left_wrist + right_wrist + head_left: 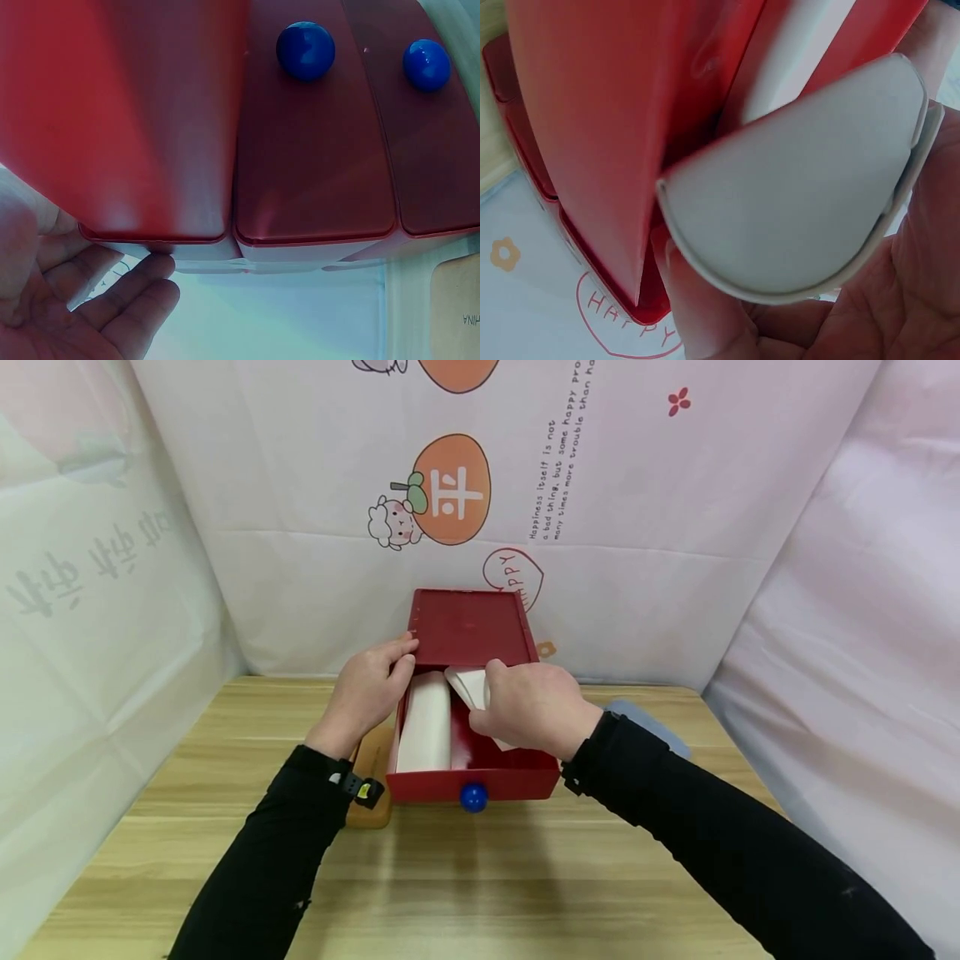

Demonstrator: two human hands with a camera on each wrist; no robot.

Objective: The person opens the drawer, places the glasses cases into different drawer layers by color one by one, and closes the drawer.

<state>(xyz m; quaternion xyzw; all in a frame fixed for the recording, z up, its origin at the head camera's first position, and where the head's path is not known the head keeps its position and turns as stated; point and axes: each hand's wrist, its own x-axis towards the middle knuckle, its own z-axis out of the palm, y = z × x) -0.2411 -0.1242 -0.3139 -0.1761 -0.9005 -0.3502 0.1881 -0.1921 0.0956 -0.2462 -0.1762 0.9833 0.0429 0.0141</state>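
A red cabinet (pixel 468 627) stands at the back of the table, its top drawer (pixel 525 781) pulled out toward me. Along the drawer's left side lies a long white rounded case (pixel 425 727). My right hand (pixel 532 706) grips a second white piece, a glasses case (pixel 795 187) with a half-round end, over the drawer's right half. The right wrist view shows fingers curled under its curved side. My left hand (pixel 367 689) rests at the cabinet's left front corner, with fingertips (pixel 161 266) at the edge and fingers loosely extended.
A blue knob (pixel 473 797) sits on the drawer front; two lower drawers (pixel 315 142) are closed. A light-brown wooden object (pixel 367 814) lies left of the cabinet, and a blue-grey flat item (pixel 648 727) to its right. Printed white cloth (pixel 300 602) hangs behind.
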